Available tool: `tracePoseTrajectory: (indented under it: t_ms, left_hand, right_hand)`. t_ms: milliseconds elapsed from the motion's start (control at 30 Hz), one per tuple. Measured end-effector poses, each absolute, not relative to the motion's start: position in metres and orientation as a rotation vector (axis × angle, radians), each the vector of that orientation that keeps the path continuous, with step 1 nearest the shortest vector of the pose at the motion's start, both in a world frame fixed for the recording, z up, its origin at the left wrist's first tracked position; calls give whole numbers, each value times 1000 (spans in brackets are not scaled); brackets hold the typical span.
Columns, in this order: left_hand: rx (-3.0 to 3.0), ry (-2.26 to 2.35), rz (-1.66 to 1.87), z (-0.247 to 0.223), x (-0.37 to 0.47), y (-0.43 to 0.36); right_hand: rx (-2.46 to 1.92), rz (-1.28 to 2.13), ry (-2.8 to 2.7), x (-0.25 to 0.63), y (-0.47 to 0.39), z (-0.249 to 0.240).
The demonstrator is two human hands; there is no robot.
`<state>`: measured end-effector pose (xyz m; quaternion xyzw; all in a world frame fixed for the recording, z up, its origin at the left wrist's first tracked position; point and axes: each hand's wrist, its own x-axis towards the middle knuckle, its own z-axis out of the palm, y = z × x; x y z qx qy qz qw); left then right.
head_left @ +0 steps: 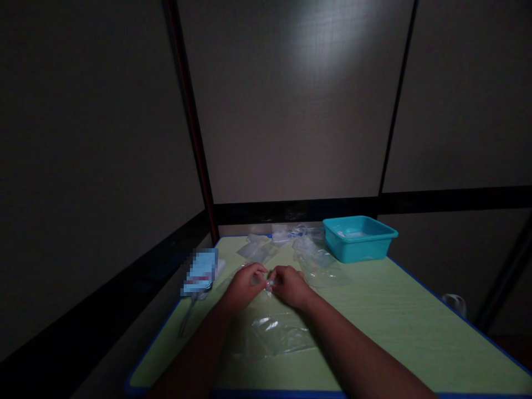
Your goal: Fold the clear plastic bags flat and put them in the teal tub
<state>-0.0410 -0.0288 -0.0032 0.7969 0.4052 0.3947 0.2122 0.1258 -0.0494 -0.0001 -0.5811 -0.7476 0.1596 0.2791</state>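
Note:
My left hand [248,284] and my right hand [290,284] meet over the middle of the table, fingertips close together. Both pinch a small gathered bit of clear plastic between thumb and fingers. It appears to belong to the clear plastic bag [282,335] that lies spread flat and wrinkled below my wrists, though the join is partly hidden by my hands. Just beyond my right hand lies more crumpled clear plastic [318,260]. Another clear plastic piece [255,250] rests beyond my left hand.
A turquoise plastic basin [361,252] stands at the back right of the green table [386,316], with something pale inside. On the left edge is a blurred-out light blue object [201,271], with a thin strap [187,318] near it. Panelled walls [291,138] close in behind and left.

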Motion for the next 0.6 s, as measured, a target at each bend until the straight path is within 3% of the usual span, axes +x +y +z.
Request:
tracePoseTrajectory:
  t_ms: [600]
  left_hand:
    - [1686, 947, 1247, 1, -47, -22]
  right_hand:
    - [-1463, 443, -2074, 129, -49, -2]
